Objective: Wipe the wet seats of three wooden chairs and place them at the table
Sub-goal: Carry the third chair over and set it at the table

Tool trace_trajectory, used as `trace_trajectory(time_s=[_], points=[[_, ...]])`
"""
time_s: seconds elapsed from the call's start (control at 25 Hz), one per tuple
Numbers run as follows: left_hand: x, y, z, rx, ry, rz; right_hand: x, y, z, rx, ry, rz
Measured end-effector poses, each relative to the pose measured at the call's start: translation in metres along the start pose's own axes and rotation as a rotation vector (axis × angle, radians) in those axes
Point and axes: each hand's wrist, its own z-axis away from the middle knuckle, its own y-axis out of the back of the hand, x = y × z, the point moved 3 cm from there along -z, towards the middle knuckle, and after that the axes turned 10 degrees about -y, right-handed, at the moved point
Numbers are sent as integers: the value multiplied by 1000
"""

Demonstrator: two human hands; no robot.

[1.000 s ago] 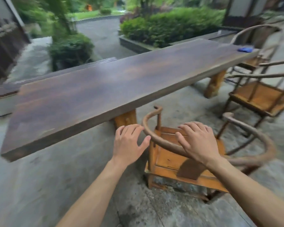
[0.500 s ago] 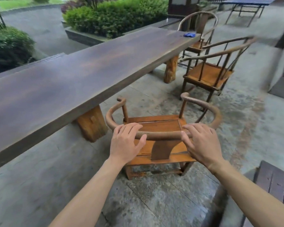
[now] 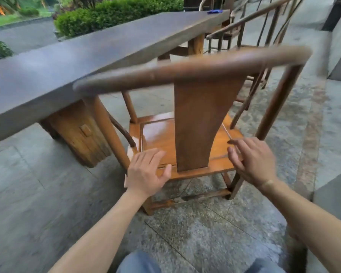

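A wooden armchair (image 3: 201,123) with a curved top rail stands right in front of me, its glossy seat (image 3: 158,134) facing the long dark wooden table (image 3: 98,54). My left hand (image 3: 146,172) hovers open at the seat's back left edge. My right hand (image 3: 252,160) is open near the seat's back right corner. Neither hand holds anything. A second chair (image 3: 252,30) stands behind it at the table, and part of a third chair (image 3: 207,2) shows at the far end. A blue cloth (image 3: 215,11) lies on the table's far end.
The table rests on a thick block leg (image 3: 79,134) just left of the chair. Wet stone paving (image 3: 205,233) covers the floor. A raised stone step (image 3: 335,196) sits at the right. Green hedges (image 3: 110,14) grow beyond the table.
Both hands have come off the chair's top rail and dropped to seat level. The view has moved lower and closer, so the rail now crosses above my hands.
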Motion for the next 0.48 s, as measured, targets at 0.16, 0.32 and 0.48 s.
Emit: trace_trajectory(time_s=[0.16, 0.32, 0.48], points=[[-28, -104, 64, -66, 72, -89, 50, -110, 54, -48, -68, 103], [-39, -158, 103, -152, 103, -91, 70, -172, 91, -85, -79, 157], [-55, -184, 121, -312, 119, -137, 77, -202, 93, -193, -121, 193]])
